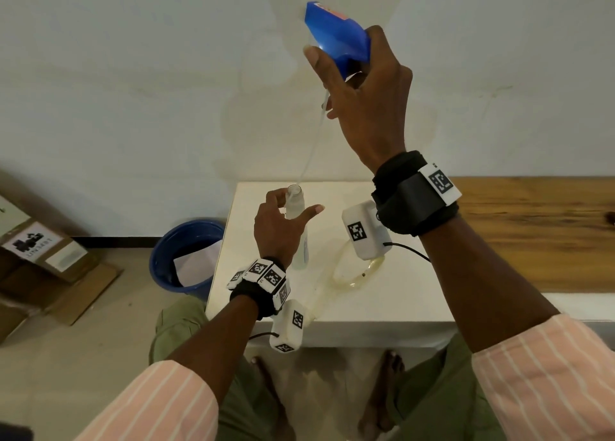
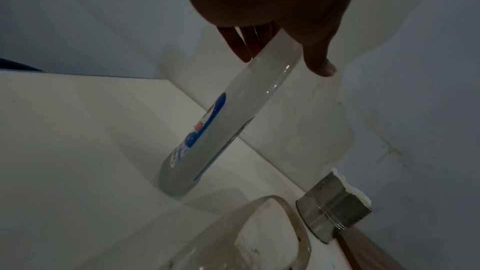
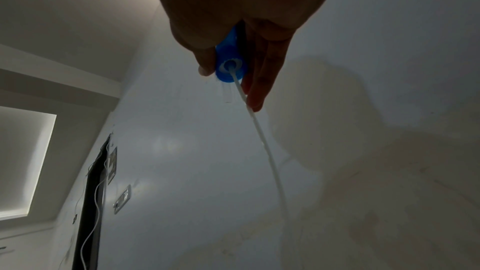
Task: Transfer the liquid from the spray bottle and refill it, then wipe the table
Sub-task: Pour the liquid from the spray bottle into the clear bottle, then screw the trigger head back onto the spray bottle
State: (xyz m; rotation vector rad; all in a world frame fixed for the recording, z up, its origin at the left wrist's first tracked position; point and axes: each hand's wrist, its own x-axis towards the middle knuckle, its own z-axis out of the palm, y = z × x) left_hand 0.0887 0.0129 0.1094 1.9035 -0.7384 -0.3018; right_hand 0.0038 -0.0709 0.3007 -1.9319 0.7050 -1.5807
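Left hand (image 1: 278,230) wraps the neck of the clear spray bottle (image 2: 228,122), which stands upright on the white table (image 1: 382,307) beside a shallow clear bowl (image 1: 357,272) — its blue-and-red label is too blurred to read. Right hand (image 1: 366,104) is raised above, clamped on the blue trigger head (image 1: 339,36), dip tube (image 1: 311,147) hanging with its tip at the bottle mouth. Farther left on the floor: blue bucket (image 1: 166,260), cardboard box (image 1: 40,250) whose label seems to read "UN3481".

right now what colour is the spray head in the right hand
Blue. The spray head shows best in the head view, gripped by the right hand.
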